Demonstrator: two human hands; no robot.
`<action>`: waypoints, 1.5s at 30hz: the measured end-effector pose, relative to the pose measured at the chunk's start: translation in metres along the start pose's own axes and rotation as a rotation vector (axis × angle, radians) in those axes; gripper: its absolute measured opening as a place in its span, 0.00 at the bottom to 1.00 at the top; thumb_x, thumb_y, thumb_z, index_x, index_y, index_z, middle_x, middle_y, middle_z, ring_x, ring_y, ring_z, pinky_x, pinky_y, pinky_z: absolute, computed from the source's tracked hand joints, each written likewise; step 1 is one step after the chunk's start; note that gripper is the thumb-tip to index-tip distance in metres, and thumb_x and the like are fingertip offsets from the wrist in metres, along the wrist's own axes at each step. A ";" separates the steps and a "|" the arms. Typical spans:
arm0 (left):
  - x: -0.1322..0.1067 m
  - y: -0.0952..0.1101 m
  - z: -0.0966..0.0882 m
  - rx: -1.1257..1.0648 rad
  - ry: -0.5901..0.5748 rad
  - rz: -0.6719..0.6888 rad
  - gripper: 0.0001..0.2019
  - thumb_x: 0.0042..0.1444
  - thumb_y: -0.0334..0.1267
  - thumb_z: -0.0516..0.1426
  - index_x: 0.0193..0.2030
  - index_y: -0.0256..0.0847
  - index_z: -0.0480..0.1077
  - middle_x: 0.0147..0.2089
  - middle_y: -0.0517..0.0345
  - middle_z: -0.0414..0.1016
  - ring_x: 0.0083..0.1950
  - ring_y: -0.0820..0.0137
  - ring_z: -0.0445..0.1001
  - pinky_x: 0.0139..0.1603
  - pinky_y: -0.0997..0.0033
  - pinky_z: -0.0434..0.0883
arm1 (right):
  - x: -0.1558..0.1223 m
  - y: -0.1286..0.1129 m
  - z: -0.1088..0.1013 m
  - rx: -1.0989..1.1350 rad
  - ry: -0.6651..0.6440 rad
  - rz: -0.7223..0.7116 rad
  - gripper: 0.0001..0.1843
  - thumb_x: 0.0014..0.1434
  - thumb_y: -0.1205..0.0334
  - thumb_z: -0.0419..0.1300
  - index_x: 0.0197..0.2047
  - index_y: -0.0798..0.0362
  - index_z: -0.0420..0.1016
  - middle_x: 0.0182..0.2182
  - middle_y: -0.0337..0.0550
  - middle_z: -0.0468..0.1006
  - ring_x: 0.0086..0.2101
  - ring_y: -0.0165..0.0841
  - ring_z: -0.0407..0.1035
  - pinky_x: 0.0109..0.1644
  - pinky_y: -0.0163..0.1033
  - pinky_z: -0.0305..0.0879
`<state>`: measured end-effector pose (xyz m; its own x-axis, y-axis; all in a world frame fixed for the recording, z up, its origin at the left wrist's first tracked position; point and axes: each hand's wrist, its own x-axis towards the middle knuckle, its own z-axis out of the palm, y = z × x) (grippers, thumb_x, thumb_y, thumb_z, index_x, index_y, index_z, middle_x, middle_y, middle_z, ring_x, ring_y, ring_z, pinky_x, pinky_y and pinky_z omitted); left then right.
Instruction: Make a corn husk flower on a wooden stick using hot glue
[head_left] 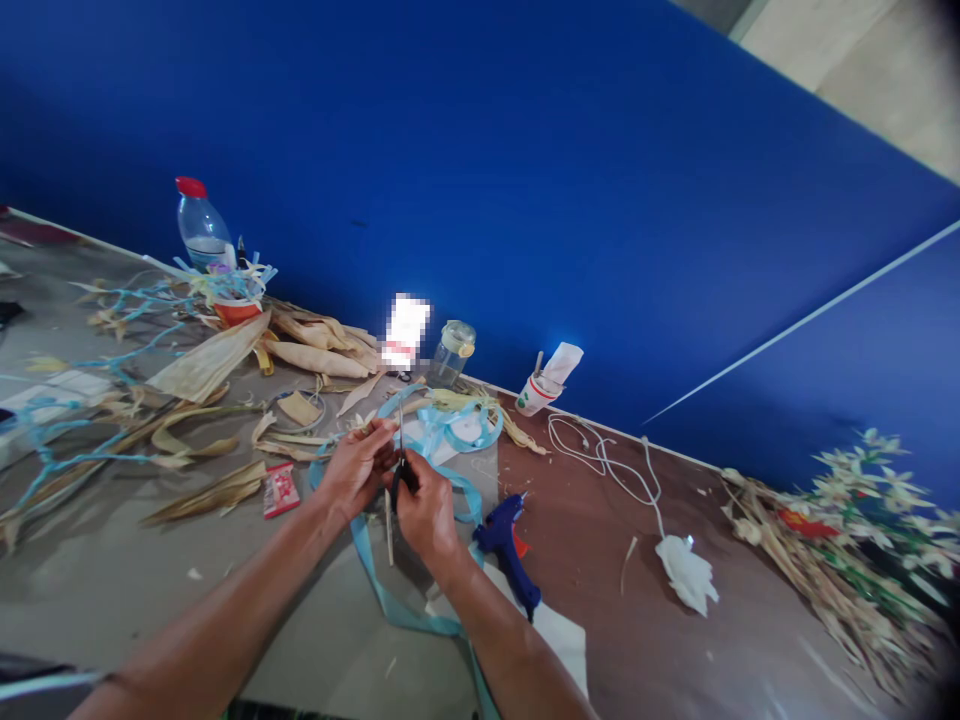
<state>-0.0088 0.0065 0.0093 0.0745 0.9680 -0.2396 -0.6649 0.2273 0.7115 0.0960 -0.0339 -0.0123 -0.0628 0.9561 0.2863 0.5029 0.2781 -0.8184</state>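
1. Scissors (400, 432) are between the two hands, above the near side of the bench (315, 625), tips pointing away from the person. The blades show as one narrow line; cannot tell whether they are parted.
2. Right hand (426, 508): grasping the scissors by the dark handles. Judgement: the step looks like small trimming; a relaxed grip with short strokes should suit it.
3. Left hand (357, 468): fingers bent and drawn in close beside the blades. Cannot tell whether they pinch anything; the piece, if any, is too small to make out. Advice: keep these fingertips out of the cutting line and present the work to the blades, near the pivot for control.
4. Pale thin stick (390, 535) shows just below the hands; whether it is held or lying cannot be told. Check what is between the blades before closing them.
5. Light-blue ribbon (416, 620) loops around the work area and runs by the right forearm. Risk: a stray snip or snag; sweep the slack aside.
6. Blue glue gun (519, 575) lies just beside the right forearm. Possibly hot, not verifiable; keep the elbow tucked in.
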 end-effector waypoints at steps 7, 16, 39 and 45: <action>0.001 -0.001 -0.001 -0.018 -0.023 0.015 0.16 0.39 0.38 0.67 0.23 0.38 0.62 0.15 0.73 0.51 0.17 0.82 0.51 0.18 0.82 0.56 | 0.007 0.008 -0.005 0.025 0.062 0.151 0.14 0.56 0.59 0.55 0.44 0.52 0.71 0.30 0.42 0.78 0.30 0.33 0.71 0.35 0.35 0.65; 0.004 -0.007 -0.001 0.174 0.024 0.128 0.14 0.35 0.41 0.68 0.23 0.35 0.68 0.20 0.67 0.62 0.19 0.82 0.56 0.19 0.79 0.56 | 0.025 0.016 -0.043 -0.440 -0.230 0.317 0.15 0.52 0.56 0.61 0.41 0.53 0.71 0.30 0.43 0.78 0.32 0.34 0.70 0.34 0.34 0.57; 0.004 -0.024 -0.007 0.360 -0.107 0.148 0.11 0.42 0.42 0.64 0.26 0.37 0.71 0.22 0.64 0.64 0.22 0.79 0.59 0.23 0.78 0.58 | 0.028 0.001 -0.036 0.186 0.112 0.152 0.09 0.51 0.59 0.58 0.32 0.55 0.75 0.31 0.41 0.74 0.28 0.29 0.65 0.32 0.33 0.62; -0.005 -0.018 0.002 0.299 -0.137 0.036 0.11 0.40 0.40 0.66 0.26 0.37 0.71 0.24 0.63 0.66 0.23 0.78 0.61 0.24 0.78 0.60 | 0.031 0.010 -0.035 0.380 0.088 0.294 0.11 0.50 0.56 0.59 0.27 0.56 0.72 0.19 0.34 0.67 0.23 0.26 0.59 0.28 0.32 0.56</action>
<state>0.0038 -0.0023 -0.0009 0.1680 0.9766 -0.1339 -0.4229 0.1941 0.8852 0.1296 -0.0052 0.0059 0.1158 0.9923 0.0429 0.1371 0.0268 -0.9902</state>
